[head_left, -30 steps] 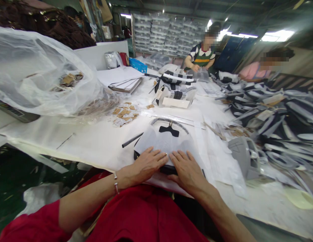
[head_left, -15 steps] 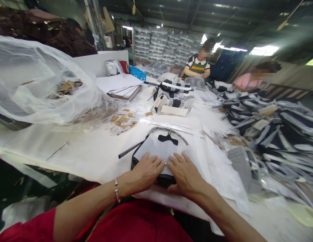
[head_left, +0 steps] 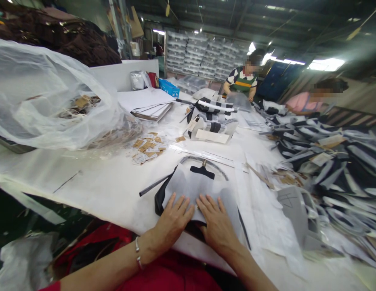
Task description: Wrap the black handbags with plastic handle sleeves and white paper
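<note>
Under both hands and far beyond them, one white surface (head_left: 115, 182). Well right of right hand (head_left: 216, 218), one big heap of black-and-white wrapped pieces (head_left: 321, 149), too tangled to count. Well ahead-left of left hand (head_left: 175, 216), one clear plastic sack (head_left: 33, 72). Directly under both hands, on surface, one black bag (head_left: 159, 202), partly covered by one white sheet (head_left: 188, 186). Farther ahead of hands, two wrapped black-and-white bags (head_left: 213, 106), one behind the other. Ahead-left of left hand, one stack of white boards (head_left: 145, 99).

Two forearms (head_left: 99, 262), converging forward. Two hands, side by side, near but apart: both flat, palm down on white sheet, fingers slightly spread, pointing forward; right hand angled a bit leftward. Beyond left hand, past stack, one blue box (head_left: 169, 87). Just ahead of fingertips, one black tab (head_left: 202, 171). Ahead-left of left hand, brown tags (head_left: 148, 146), overlapping, count unclear; one more lying apart. On left wrist, one silver bracelet (head_left: 137, 250).
</note>
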{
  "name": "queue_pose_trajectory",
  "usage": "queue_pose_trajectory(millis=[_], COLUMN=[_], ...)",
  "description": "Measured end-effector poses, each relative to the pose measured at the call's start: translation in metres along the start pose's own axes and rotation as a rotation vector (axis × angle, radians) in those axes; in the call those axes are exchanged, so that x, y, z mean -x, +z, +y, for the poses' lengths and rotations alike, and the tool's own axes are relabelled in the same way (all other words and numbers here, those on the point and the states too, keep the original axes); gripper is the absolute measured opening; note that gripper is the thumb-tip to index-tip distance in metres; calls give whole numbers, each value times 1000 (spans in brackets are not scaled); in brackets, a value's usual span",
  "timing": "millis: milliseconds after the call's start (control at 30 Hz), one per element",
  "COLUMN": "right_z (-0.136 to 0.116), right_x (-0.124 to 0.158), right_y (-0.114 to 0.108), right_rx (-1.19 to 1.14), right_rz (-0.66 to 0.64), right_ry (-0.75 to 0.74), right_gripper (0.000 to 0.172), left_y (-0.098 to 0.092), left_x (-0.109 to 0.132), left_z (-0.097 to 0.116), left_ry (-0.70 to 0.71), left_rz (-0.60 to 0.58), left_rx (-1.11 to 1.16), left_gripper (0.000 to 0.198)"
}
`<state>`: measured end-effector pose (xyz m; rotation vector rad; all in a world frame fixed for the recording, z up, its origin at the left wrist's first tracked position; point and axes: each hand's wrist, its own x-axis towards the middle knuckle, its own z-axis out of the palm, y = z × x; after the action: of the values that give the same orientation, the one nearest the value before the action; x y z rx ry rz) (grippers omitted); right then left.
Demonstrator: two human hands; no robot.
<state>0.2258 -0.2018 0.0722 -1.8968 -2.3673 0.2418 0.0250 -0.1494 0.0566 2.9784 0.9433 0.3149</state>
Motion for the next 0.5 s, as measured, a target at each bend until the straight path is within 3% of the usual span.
queue_pose_trajectory(millis=[100,200,333,433,500], right_z=[-2,-5,-1,6,8], right_x=[8,11,3,2,5], right_y=[20,22,-9,-39,-51], right_rx=[50,32,-55,-108,-96], right_rz=[127,140,-37,-187,-217], right_ry=[-25,-27,0,-33,-39], right_gripper=[68,64,61,68,60], left_y=[-3,-26,-61,-70,-70], left_x=[1,-11,-43,-56,-53], left_z=[2,-4,-24,-37,-42], left_ry=[43,132,290,310,289], left_rz=[31,-63,-270,-329,-324], left_rx=[-83,-109,-4,75,110], left_gripper=[42,41,27,23,21])
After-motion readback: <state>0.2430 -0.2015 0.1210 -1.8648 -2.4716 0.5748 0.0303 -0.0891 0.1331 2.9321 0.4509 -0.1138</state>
